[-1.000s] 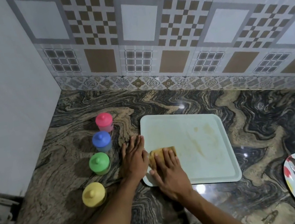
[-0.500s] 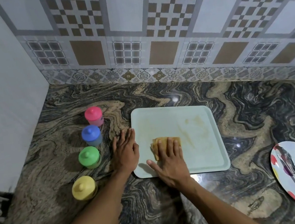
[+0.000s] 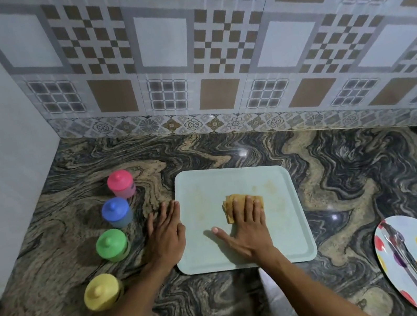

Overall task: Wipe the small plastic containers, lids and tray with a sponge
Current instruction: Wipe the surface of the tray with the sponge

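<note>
Since a second ago the right hand has slid the tan sponge from the near-left edge of the pale tray to its middle, straight fingers pressing it flat. The left hand lies flat on the countertop, touching the tray's left edge. A pink container, blue container, green container and yellow container, all lidded, stand left.

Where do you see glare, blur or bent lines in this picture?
Head view: glare spots shine on the countertop behind and right of the tray; the wide lens bends the lines of the tiled wall; its upper tiles look soft; the green container throws a shadow to its left.
</note>
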